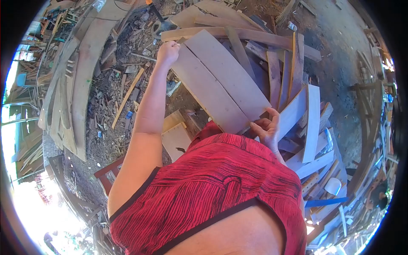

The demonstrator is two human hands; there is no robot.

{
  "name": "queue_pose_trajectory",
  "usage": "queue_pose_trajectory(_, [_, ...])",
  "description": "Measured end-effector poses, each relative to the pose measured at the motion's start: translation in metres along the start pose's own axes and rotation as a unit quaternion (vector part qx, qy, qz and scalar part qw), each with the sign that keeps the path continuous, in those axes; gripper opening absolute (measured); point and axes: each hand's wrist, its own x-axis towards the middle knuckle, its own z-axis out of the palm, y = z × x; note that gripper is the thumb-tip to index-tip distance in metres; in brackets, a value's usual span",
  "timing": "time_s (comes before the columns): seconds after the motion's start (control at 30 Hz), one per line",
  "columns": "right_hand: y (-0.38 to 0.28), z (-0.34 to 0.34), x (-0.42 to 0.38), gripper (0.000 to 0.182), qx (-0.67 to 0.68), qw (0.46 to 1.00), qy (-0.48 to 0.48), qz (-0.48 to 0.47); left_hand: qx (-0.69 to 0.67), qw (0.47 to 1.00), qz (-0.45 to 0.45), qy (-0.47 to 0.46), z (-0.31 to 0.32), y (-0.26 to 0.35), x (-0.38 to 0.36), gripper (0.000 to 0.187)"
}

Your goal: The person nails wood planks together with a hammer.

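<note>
Two pale flat boards lie side by side as one panel (216, 80), with a thin dark gap running along between them. The panel slants from upper left to lower right in front of my body. My left hand (168, 52) is closed on its upper left corner. At the lower right end my right hand (267, 128) pinches the edge between thumb and fingers. Part of the panel's near edge is hidden behind the red and black shirt (221, 170).
Long planks (274, 76) and pale boards (312, 123) are piled on the right. Curved slabs (87, 76) lie at the left. Wood scraps and a thin stick (128, 98) litter the dirt floor. A blue strip (326, 202) is at lower right.
</note>
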Motion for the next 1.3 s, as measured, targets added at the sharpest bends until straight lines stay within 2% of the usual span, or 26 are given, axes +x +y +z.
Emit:
queue_pose_trajectory(0.03, [0.002, 0.000, -0.001, 0.067, 0.002, 1.000, -0.001, -0.002, -0.005, 1.000, -0.008, 0.008, 0.000, 0.001, -0.002, 0.029])
queue_pose_trajectory(0.1, [0.005, 0.000, -0.003, 0.055, -0.010, 0.999, 0.043, 0.002, -0.009, 1.000, -0.015, 0.019, -0.002, 0.002, -0.004, 0.029])
queue_pose_trajectory(0.13, [0.008, -0.002, -0.004, 0.055, -0.008, 0.999, 0.040, 0.000, -0.023, 0.999, -0.016, 0.026, -0.004, 0.002, -0.004, 0.030])
queue_pose_trajectory(0.2, [0.014, -0.007, -0.006, 0.044, 0.007, 0.999, 0.033, -0.042, -0.038, 0.999, -0.016, 0.035, -0.005, -0.003, -0.004, 0.030])
queue_pose_trajectory(0.4, [0.016, -0.010, -0.008, 0.027, -0.033, 0.998, -0.014, -0.053, -0.129, 0.988, -0.009, 0.088, -0.012, 0.001, -0.012, 0.028])
queue_pose_trajectory(0.57, [0.002, -0.007, -0.012, 0.034, -0.090, 0.994, -0.053, -0.034, -0.267, 0.960, -0.003, 0.077, -0.018, 0.000, -0.018, 0.024])
queue_pose_trajectory(0.73, [0.005, -0.007, -0.007, 0.029, -0.092, 0.991, -0.096, -0.015, -0.287, 0.952, 0.015, 0.105, -0.022, 0.005, -0.026, 0.023])
queue_pose_trajectory(0.8, [-0.001, -0.008, -0.006, 0.026, -0.057, 0.986, -0.154, 0.040, -0.300, 0.948, 0.013, 0.107, -0.024, 0.008, -0.031, 0.022])
queue_pose_trajectory(0.93, [-0.018, -0.002, -0.007, 0.027, -0.028, 0.979, -0.199, 0.043, -0.352, 0.930, 0.000, 0.104, -0.025, 0.006, -0.032, 0.019])
queue_pose_trajectory(1.0, [-0.025, 0.001, -0.009, 0.027, 0.031, 0.972, -0.217, 0.079, -0.368, 0.924, -0.008, 0.103, -0.024, 0.004, -0.030, 0.018])
queue_pose_trajectory(1.07, [-0.033, 0.006, -0.013, 0.027, 0.059, 0.970, -0.218, 0.087, -0.440, 0.892, -0.016, 0.106, -0.020, 0.004, -0.030, 0.016])
queue_pose_trajectory(1.1, [-0.037, 0.008, -0.015, 0.026, 0.087, 0.967, -0.218, 0.095, -0.439, 0.892, -0.015, 0.107, -0.017, 0.001, -0.028, 0.016])
queue_pose_trajectory(1.13, [-0.041, 0.009, -0.015, 0.026, 0.087, 0.967, -0.219, 0.095, -0.489, 0.866, -0.018, 0.108, -0.015, 0.000, -0.026, 0.016])
queue_pose_trajectory(1.17, [-0.045, 0.010, -0.016, 0.027, 0.052, 0.971, -0.219, 0.082, -0.536, 0.837, -0.020, 0.108, -0.012, -0.002, -0.023, 0.015])
queue_pose_trajectory(1.2, [-0.047, 0.011, -0.016, 0.028, 0.016, 0.973, -0.218, 0.069, -0.536, 0.837, -0.020, 0.109, -0.014, 0.004, -0.026, 0.015])
queue_pose_trajectory(1.23, [-0.046, 0.010, -0.015, 0.028, 0.016, 0.973, -0.219, 0.068, -0.567, 0.815, -0.023, 0.116, -0.015, 0.010, -0.030, 0.015])
queue_pose_trajectory(1.27, [-0.043, 0.009, -0.014, 0.029, -0.085, 0.970, -0.225, -0.044, -0.598, 0.792, -0.025, 0.122, -0.016, 0.016, -0.032, 0.016])
queue_pose_trajectory(1.3, [-0.044, 0.010, -0.013, 0.030, -0.184, 0.944, -0.225, -0.156, -0.598, 0.792, -0.023, 0.124, -0.017, 0.015, -0.031, 0.016])
